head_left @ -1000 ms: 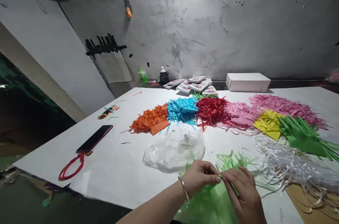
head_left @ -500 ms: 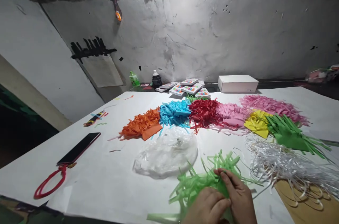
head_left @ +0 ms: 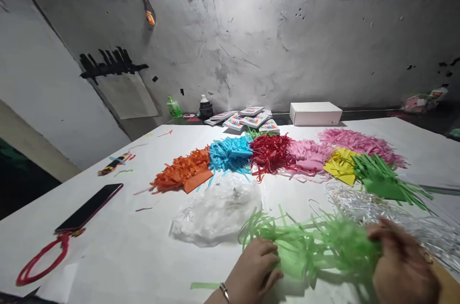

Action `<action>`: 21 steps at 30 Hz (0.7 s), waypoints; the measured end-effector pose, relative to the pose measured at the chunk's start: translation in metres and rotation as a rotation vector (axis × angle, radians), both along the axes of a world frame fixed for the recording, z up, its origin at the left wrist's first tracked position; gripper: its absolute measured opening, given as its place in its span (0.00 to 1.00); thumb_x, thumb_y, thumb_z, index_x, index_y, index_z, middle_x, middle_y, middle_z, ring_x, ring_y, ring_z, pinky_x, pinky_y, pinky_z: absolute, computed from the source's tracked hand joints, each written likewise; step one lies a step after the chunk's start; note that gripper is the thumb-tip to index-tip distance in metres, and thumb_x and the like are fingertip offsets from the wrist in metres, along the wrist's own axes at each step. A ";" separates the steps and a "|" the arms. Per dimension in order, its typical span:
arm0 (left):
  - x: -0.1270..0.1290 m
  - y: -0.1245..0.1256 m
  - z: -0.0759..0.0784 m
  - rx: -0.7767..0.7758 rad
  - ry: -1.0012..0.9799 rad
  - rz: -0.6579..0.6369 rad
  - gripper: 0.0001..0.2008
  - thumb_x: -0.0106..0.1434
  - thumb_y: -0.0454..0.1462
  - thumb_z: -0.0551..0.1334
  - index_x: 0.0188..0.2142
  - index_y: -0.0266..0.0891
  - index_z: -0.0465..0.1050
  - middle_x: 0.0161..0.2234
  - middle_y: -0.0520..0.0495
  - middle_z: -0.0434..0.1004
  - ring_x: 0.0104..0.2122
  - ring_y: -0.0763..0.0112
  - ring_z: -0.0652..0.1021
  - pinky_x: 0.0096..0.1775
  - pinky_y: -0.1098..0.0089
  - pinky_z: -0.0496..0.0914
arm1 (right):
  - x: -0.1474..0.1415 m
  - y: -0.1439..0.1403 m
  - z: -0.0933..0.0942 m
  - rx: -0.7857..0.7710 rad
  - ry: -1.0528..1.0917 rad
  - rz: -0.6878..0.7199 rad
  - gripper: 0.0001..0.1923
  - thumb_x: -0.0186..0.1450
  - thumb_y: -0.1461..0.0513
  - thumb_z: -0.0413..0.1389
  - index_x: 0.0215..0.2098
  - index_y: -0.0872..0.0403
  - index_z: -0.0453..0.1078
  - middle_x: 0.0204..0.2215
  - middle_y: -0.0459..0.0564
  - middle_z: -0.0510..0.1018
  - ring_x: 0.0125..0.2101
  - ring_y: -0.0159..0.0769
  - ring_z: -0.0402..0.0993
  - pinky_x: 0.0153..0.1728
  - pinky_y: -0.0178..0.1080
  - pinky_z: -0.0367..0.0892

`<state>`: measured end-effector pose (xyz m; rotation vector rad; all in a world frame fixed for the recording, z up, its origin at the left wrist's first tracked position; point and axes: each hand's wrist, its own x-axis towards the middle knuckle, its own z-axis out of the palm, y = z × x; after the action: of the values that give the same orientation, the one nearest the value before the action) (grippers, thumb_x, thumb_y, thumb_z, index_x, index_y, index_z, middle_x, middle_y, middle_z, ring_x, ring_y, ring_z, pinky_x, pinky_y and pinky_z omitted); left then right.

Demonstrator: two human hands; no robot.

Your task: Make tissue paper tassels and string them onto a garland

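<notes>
Nearest, the left hand presses curled fingers on a light-green bundle of fringed paper strips on the white table; the blurred right hand grips its other end. Flimsy and tearable, it's probably best held at the uncut band. Beyond lie a crumpled clear plastic bag and other coloured fringes.

Light green fringe paper; orange pile; blue pile; red pile; white table.
</notes>
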<state>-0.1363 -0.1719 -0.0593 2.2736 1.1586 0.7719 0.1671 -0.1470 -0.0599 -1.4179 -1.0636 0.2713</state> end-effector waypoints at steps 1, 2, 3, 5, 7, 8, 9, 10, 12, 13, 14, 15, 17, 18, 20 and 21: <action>0.004 -0.001 0.009 -0.026 -0.107 0.025 0.10 0.66 0.36 0.59 0.45 0.40 0.76 0.44 0.39 0.80 0.45 0.57 0.78 0.49 0.58 0.70 | -0.017 -0.007 0.002 -0.010 -0.209 0.103 0.17 0.65 0.50 0.59 0.47 0.50 0.74 0.39 0.51 0.80 0.38 0.43 0.78 0.33 0.39 0.74; 0.008 -0.002 0.018 -0.060 -0.223 0.050 0.10 0.68 0.38 0.58 0.45 0.40 0.76 0.41 0.40 0.80 0.42 0.61 0.78 0.46 0.62 0.72 | -0.037 -0.013 0.004 0.090 -0.337 0.271 0.16 0.66 0.52 0.58 0.48 0.50 0.74 0.39 0.51 0.81 0.37 0.41 0.80 0.35 0.37 0.74; 0.012 -0.003 0.026 -0.095 -0.332 0.071 0.10 0.69 0.40 0.58 0.45 0.40 0.76 0.39 0.41 0.80 0.39 0.63 0.78 0.43 0.65 0.72 | -0.056 -0.017 0.007 0.191 -0.404 0.420 0.16 0.70 0.54 0.55 0.53 0.50 0.72 0.42 0.52 0.81 0.40 0.40 0.80 0.40 0.37 0.74; 0.020 -0.004 0.039 -0.147 -0.492 0.098 0.12 0.67 0.44 0.62 0.41 0.39 0.77 0.34 0.44 0.79 0.34 0.66 0.77 0.39 0.68 0.71 | -0.087 -0.020 0.011 0.294 -0.489 0.626 0.16 0.74 0.60 0.50 0.58 0.50 0.67 0.41 0.52 0.81 0.40 0.35 0.80 0.40 0.33 0.74; 0.024 -0.003 0.045 -0.181 -0.564 0.139 0.14 0.65 0.47 0.64 0.34 0.38 0.77 0.30 0.45 0.77 0.31 0.67 0.76 0.36 0.69 0.70 | -0.105 -0.020 0.014 0.333 -0.530 0.759 0.17 0.74 0.63 0.48 0.60 0.51 0.63 0.41 0.52 0.81 0.41 0.33 0.80 0.41 0.30 0.74; 0.025 -0.003 0.044 -0.200 -0.582 0.171 0.15 0.65 0.47 0.65 0.31 0.38 0.77 0.29 0.46 0.77 0.31 0.67 0.75 0.36 0.69 0.69 | -0.109 -0.020 0.013 0.330 -0.530 0.785 0.17 0.74 0.63 0.49 0.60 0.51 0.63 0.41 0.52 0.81 0.41 0.33 0.80 0.41 0.30 0.74; 0.025 -0.002 0.042 -0.227 -0.604 0.205 0.15 0.64 0.47 0.65 0.29 0.37 0.76 0.28 0.46 0.76 0.31 0.67 0.75 0.36 0.70 0.69 | -0.112 -0.020 0.012 0.315 -0.517 0.785 0.16 0.74 0.62 0.50 0.59 0.51 0.63 0.42 0.52 0.81 0.41 0.34 0.80 0.41 0.31 0.74; 0.024 -0.002 0.040 -0.270 -0.642 0.236 0.16 0.64 0.47 0.66 0.28 0.37 0.76 0.28 0.46 0.75 0.30 0.68 0.74 0.35 0.70 0.68 | -0.113 -0.020 0.010 0.291 -0.491 0.767 0.16 0.73 0.61 0.51 0.58 0.51 0.64 0.41 0.52 0.81 0.40 0.35 0.80 0.41 0.32 0.75; 0.020 -0.002 0.034 -0.402 -0.755 0.291 0.15 0.61 0.47 0.68 0.29 0.36 0.77 0.26 0.48 0.74 0.27 0.70 0.73 0.31 0.72 0.67 | -0.117 -0.023 0.004 0.226 -0.406 0.725 0.12 0.72 0.58 0.53 0.53 0.49 0.69 0.38 0.51 0.81 0.38 0.36 0.80 0.39 0.34 0.75; 0.019 -0.002 0.032 -0.471 -0.820 0.320 0.16 0.59 0.48 0.70 0.30 0.36 0.76 0.25 0.50 0.73 0.26 0.72 0.72 0.30 0.73 0.67 | -0.119 -0.025 0.002 0.191 -0.360 0.717 0.11 0.72 0.57 0.53 0.50 0.48 0.70 0.37 0.50 0.81 0.36 0.37 0.80 0.39 0.34 0.74; 0.017 -0.002 0.030 -0.530 -0.879 0.343 0.17 0.57 0.48 0.71 0.30 0.35 0.76 0.24 0.51 0.72 0.24 0.74 0.71 0.29 0.73 0.66 | -0.122 -0.026 0.001 0.159 -0.317 0.724 0.09 0.72 0.56 0.53 0.47 0.48 0.72 0.35 0.49 0.80 0.35 0.37 0.79 0.38 0.34 0.74; 0.016 -0.002 0.028 -0.572 -0.928 0.359 0.18 0.54 0.49 0.73 0.30 0.35 0.76 0.24 0.52 0.71 0.23 0.75 0.71 0.28 0.74 0.66 | -0.125 -0.028 0.000 0.126 -0.276 0.736 0.09 0.72 0.55 0.52 0.44 0.47 0.73 0.34 0.48 0.80 0.34 0.36 0.79 0.37 0.33 0.73; 0.015 -0.002 0.026 -0.605 -0.986 0.377 0.20 0.52 0.49 0.74 0.30 0.35 0.75 0.23 0.52 0.71 0.22 0.76 0.71 0.28 0.74 0.66 | -0.131 -0.028 0.000 0.053 -0.210 0.764 0.12 0.73 0.54 0.50 0.40 0.48 0.73 0.30 0.47 0.79 0.31 0.35 0.78 0.34 0.31 0.72; 0.014 -0.002 0.025 -0.612 -1.002 0.378 0.20 0.51 0.49 0.75 0.29 0.34 0.75 0.23 0.52 0.71 0.22 0.76 0.71 0.27 0.74 0.66 | -0.133 -0.028 0.001 0.016 -0.188 0.781 0.13 0.73 0.53 0.49 0.38 0.48 0.74 0.29 0.46 0.79 0.29 0.34 0.77 0.32 0.31 0.71; 0.012 -0.001 0.023 -0.633 -1.027 0.366 0.20 0.51 0.49 0.75 0.29 0.34 0.76 0.23 0.53 0.71 0.21 0.77 0.70 0.27 0.75 0.66 | -0.136 -0.026 0.000 -0.048 -0.164 0.814 0.15 0.73 0.53 0.49 0.35 0.48 0.74 0.25 0.44 0.77 0.25 0.32 0.75 0.28 0.29 0.68; 0.010 0.000 0.022 -0.646 -1.039 0.358 0.21 0.51 0.50 0.75 0.29 0.34 0.76 0.23 0.53 0.71 0.21 0.77 0.70 0.26 0.75 0.66 | -0.136 -0.025 -0.002 -0.066 -0.162 0.815 0.16 0.72 0.52 0.49 0.35 0.48 0.74 0.25 0.44 0.77 0.23 0.31 0.75 0.27 0.29 0.68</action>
<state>-0.1262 -0.1717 -0.0375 0.9003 1.0416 1.2533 0.0308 -0.1716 -0.0617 -1.0073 -1.7500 0.7887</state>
